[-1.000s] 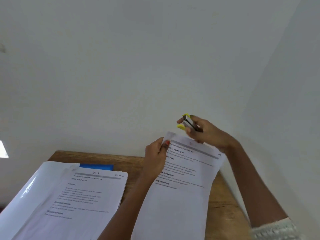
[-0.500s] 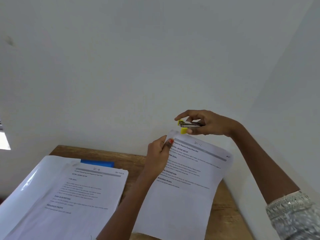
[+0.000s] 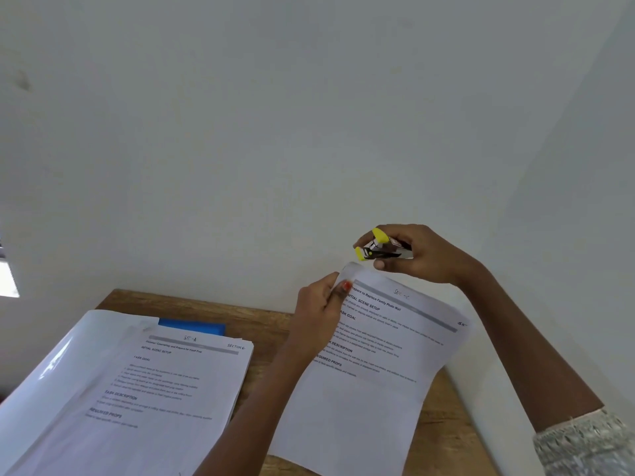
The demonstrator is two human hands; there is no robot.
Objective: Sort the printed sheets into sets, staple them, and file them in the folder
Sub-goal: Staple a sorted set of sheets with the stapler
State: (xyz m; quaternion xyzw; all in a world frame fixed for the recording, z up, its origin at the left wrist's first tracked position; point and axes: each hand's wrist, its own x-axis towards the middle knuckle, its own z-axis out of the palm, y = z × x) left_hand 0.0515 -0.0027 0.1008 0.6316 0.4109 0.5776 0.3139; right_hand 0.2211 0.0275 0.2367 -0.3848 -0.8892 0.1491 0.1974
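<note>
My left hand (image 3: 318,307) pinches the top left corner of a set of printed sheets (image 3: 371,372) and holds it raised and tilted over the wooden table (image 3: 450,438). My right hand (image 3: 417,255) grips a small yellow and silver stapler (image 3: 376,249) just above that corner, its jaws apart and pointing left, clear of the paper. A second stack of printed sheets (image 3: 165,383) lies at the left on an open white folder (image 3: 65,365).
A blue object (image 3: 190,327) shows behind the left stack, mostly covered. White walls stand close behind and to the right of the table. Bare wood shows between the two sets of paper and at the right edge.
The stapler's jaws, almost together half a second ago, now stand apart. My right hand has dipped slightly closer to the held corner. The left hand keeps its pinch.
</note>
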